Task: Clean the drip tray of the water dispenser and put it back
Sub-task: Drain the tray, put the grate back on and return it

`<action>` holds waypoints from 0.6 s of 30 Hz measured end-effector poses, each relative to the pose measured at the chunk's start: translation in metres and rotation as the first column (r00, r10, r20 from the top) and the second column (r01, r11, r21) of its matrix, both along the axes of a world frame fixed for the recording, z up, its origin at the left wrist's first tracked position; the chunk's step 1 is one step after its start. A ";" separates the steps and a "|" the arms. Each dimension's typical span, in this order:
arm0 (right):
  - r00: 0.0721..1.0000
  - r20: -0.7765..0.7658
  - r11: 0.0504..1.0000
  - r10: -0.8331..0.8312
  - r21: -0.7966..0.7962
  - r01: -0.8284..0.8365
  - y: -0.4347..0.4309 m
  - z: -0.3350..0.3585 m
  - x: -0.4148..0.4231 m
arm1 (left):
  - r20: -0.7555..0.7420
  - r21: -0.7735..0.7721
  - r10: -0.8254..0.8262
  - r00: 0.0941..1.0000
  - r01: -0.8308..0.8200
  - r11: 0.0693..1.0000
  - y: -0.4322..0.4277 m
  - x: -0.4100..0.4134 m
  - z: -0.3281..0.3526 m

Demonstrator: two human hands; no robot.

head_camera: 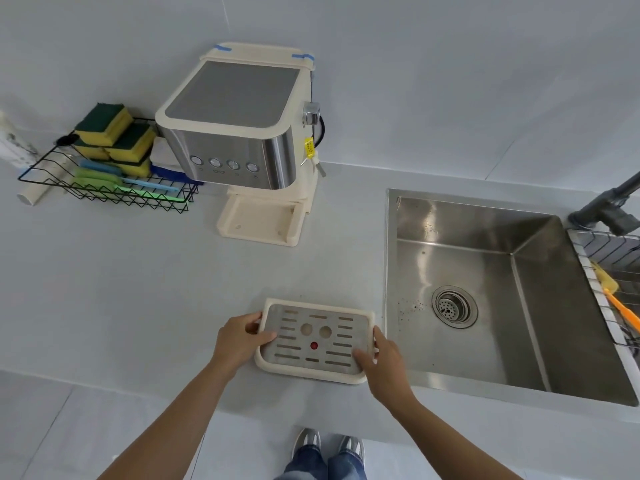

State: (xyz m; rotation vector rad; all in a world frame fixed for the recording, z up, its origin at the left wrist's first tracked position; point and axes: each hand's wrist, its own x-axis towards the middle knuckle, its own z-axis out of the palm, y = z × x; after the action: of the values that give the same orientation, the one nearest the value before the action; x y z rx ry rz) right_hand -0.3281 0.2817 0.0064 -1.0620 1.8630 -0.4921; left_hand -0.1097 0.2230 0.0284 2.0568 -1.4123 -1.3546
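Note:
The cream drip tray with its slotted metal grate and a red dot lies near the counter's front edge, just left of the sink. My left hand grips its left edge, thumb on the grate. My right hand holds its right front corner, thumb on the grate too. The water dispenser, cream and steel with several round buttons, stands at the back of the counter. Its cream base shows a bare recess with no tray in it.
A steel sink with a round drain lies to the right, a dark faucet and a wire rack with an orange brush beyond it. A black wire basket of sponges and brushes sits left of the dispenser.

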 end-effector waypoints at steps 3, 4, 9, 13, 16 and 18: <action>1.000 -0.021 1.000 0.012 -0.021 -0.013 0.003 -0.006 0.001 | 0.018 -0.005 0.040 0.999 -0.040 0.999 0.002 -0.004 0.001; 1.000 -0.021 1.000 0.014 -0.025 -0.015 0.003 -0.008 0.001 | 0.020 -0.004 0.054 0.998 -0.054 0.999 0.002 -0.005 0.002; 0.999 0.034 1.000 0.024 -0.003 -0.024 -0.002 0.002 0.001 | 0.038 0.003 0.104 0.994 -0.104 0.995 0.004 -0.008 0.005; 0.996 0.020 0.996 0.086 -0.023 -0.085 -0.011 0.016 -0.001 | 0.030 -0.008 0.129 0.991 -0.129 0.992 0.002 -0.001 0.012; 0.992 0.013 0.990 0.127 -0.058 -0.126 -0.027 0.029 0.005 | 0.039 -0.039 0.140 0.989 -0.138 0.990 -0.010 0.007 0.020; 0.991 0.005 0.988 0.136 -0.073 -0.135 -0.041 0.038 0.012 | 0.029 -0.057 0.143 0.989 -0.141 0.988 -0.023 0.016 0.025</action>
State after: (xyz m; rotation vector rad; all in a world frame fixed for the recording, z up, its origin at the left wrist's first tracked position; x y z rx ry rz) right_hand -0.3162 0.2408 0.0439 -1.2237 1.7619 -0.4877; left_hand -0.0940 0.2003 0.0532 2.1096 -1.2736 -1.2170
